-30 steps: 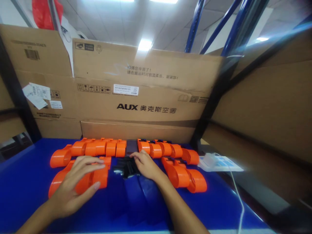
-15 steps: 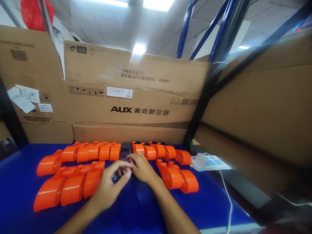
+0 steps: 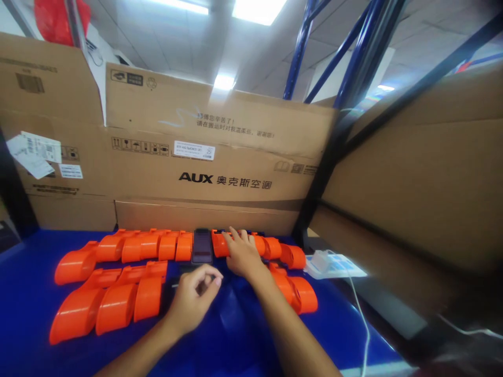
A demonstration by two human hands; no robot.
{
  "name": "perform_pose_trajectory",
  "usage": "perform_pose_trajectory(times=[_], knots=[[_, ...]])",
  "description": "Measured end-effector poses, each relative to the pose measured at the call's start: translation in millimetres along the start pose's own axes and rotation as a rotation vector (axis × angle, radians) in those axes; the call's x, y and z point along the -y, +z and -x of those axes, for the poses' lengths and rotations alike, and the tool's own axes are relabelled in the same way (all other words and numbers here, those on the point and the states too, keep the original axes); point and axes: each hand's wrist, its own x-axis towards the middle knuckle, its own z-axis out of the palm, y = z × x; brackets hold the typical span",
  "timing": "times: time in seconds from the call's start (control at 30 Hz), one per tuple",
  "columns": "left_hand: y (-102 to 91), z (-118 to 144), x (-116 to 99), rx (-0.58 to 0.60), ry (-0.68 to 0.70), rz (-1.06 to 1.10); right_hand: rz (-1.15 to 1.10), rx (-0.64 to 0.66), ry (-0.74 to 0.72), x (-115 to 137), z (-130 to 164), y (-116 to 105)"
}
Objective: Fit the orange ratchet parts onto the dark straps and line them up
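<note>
Just right of the dark phone (image 3: 201,246), the right hand (image 3: 240,254) rests with fingers spread on an orange part (image 3: 220,244). Before the phone, the left hand (image 3: 195,298) is curled, perhaps pinching something small and dark.

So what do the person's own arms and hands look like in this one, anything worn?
Both forearms are bare as far as the frame shows: no sleeves or gloves. The left hand and right hand show no rings, watch or markings that can be made out; nails look short.
</note>
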Motion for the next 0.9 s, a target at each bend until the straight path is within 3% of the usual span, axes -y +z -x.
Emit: perform_pose_trajectory(times=[0.17, 0.43, 0.63, 0.9], knots=[[-0.7, -3.5, -1.8, -0.006, -0.01, 0.032, 0.077, 0.092, -0.025, 5.1, -12.0, 5.0], [-2.4, -10.5, 1.5, -0.021, -0.078, 0.198, 0.096, 0.05, -0.083, 8.2, -14.8, 15.2], [-4.9, -15.2, 3.0, -0.059, -0.125, 0.302, 0.085, -0.053, -0.195, -2.6, -6.8, 5.7], [-5.9, -19.3, 10.1, -0.101, -0.171, 0.377, 0.033, -0.147, -0.18, -10.9, 3.2, -19.2]])
